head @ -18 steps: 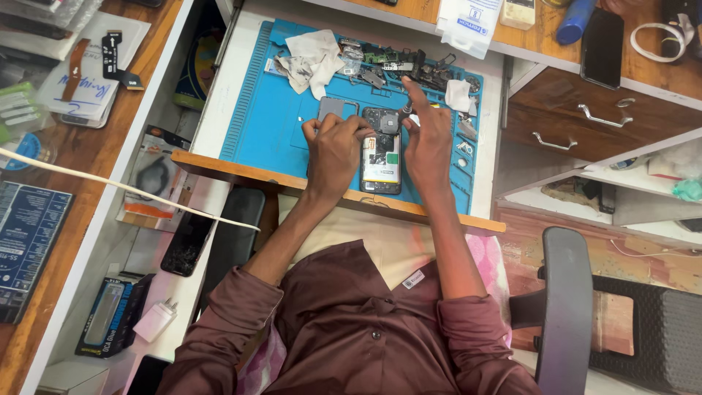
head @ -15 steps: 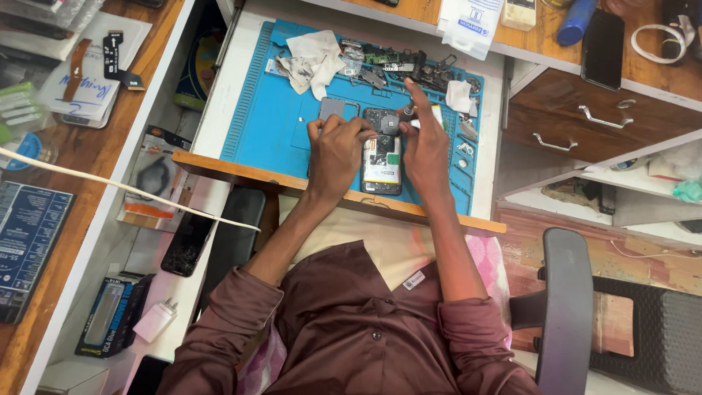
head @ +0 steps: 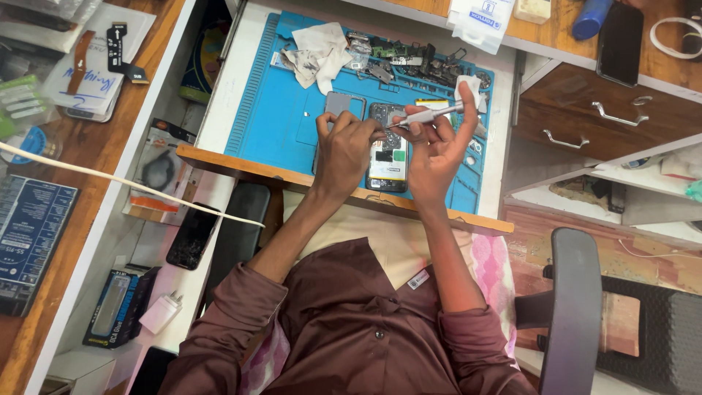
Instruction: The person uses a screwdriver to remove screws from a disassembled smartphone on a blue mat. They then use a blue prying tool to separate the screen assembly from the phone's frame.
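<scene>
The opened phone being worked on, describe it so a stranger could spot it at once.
Find the blue mat on the white desk. Near its front edge, between the left hand and right hand, lies the opened phone. Unlike the plain grey cover beside it, its insides are exposed.

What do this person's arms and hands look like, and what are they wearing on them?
Both hands, the left hand and the right hand, are bare: no gloves, and no rings or watch that I can make out. The forearms are uncovered too. The sleeves of a dark maroon buttoned shirt are pushed up to about the elbows.
</scene>
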